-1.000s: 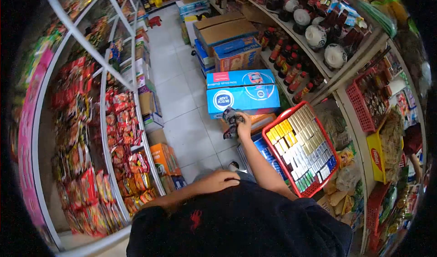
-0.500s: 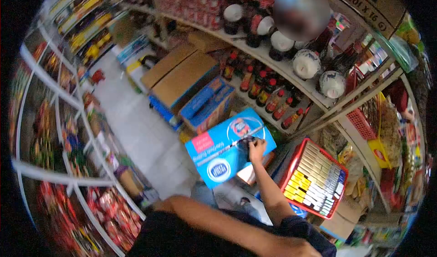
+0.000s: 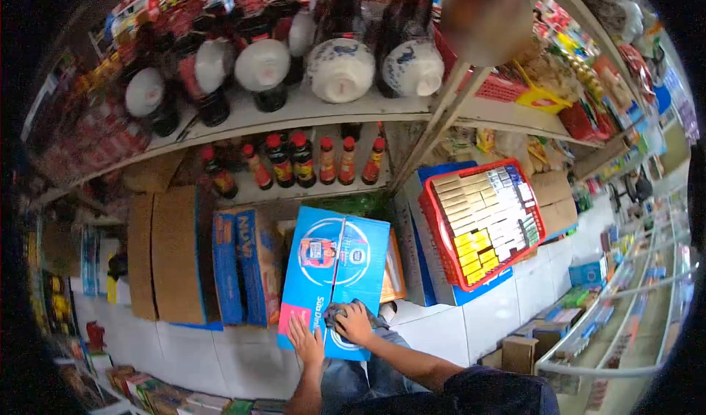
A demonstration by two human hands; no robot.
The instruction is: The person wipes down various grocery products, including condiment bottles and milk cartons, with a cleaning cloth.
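Observation:
A light blue carton (image 3: 346,271) with a pink patch and round white logos is in front of me, its top flaps meeting at a seam. My left hand (image 3: 305,340) lies flat on its near left corner over the pink patch, fingers spread. Near the carton's close edge, my right hand (image 3: 354,322) presses a crumpled dark grey cloth (image 3: 338,312) against the top, its fingers bent over the cloth.
Brown cartons (image 3: 173,253) and a blue box (image 3: 243,260) stand to the left. At right is a red basket (image 3: 434,231) of small packs. Sauce bottles (image 3: 301,161) and bowls (image 3: 342,73) line the shelves (image 3: 368,113) behind. A glass case (image 3: 610,371) is far right.
The view has turned and moved closer to the shelves. My left hand has come onto the carton. My right hand and the cloth have shifted to the carton's near end.

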